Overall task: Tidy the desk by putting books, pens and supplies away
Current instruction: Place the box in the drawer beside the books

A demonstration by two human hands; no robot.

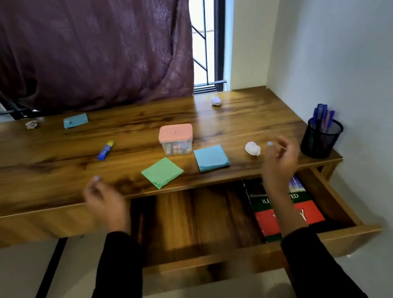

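Both my black sleeves reach over the open wooden drawer [194, 223], where a glossy book [287, 212] already lies flat at the right. My left hand [105, 204] and right hand [280, 161] hover loosely curled, holding nothing. Just beyond my right hand sits a crumpled paper ball [252, 148]: light, soft, easily pinched anywhere. Green [162, 172] and blue [211, 158] sticky-note pads look square and flexible; I'd grip them by their edges.
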